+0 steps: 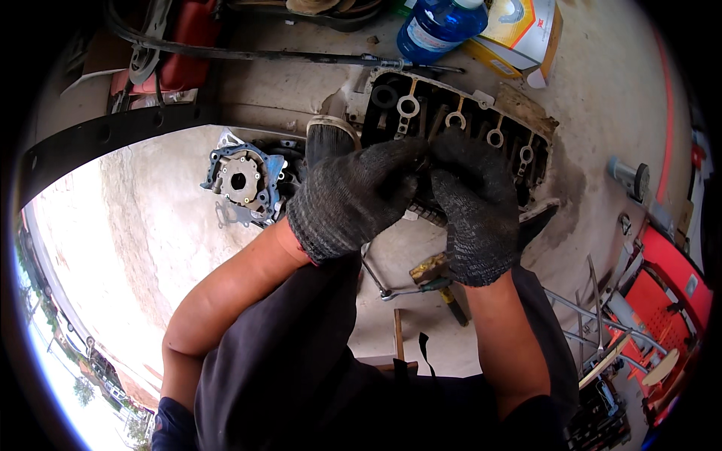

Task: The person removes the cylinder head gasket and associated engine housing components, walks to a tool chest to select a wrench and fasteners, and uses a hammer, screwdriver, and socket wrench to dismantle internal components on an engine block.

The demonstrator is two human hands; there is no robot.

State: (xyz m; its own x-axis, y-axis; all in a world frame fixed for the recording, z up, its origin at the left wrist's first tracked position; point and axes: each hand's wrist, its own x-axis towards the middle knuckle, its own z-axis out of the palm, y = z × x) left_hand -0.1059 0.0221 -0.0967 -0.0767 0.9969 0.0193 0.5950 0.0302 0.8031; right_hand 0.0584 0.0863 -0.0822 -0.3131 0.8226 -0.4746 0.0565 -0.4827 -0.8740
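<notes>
Both of my hands wear dark grey knit work gloves and meet over the near side of a black, open engine casting with a pale metal rim and several ring-shaped lugs [495, 138]. My left hand [353, 192] is closed, its fingertips brought up against those of my right hand [477, 195]. The right fingers are curled in a pinch too. Whatever lies between the fingertips is too small and dark to make out. To the left, a metal pump housing with a blue-edged flange and round center hole [239, 180] rests near my left wrist.
Between my legs lie a ratchet wrench [387, 295] and a hammer with a yellow-and-black handle [453, 307]. A blue jug [436, 34] and a yellow-and-white box [519, 37] stand beyond the casting. Red tool panels [654, 308] are at right; a long black bar [301, 55] lies across the back.
</notes>
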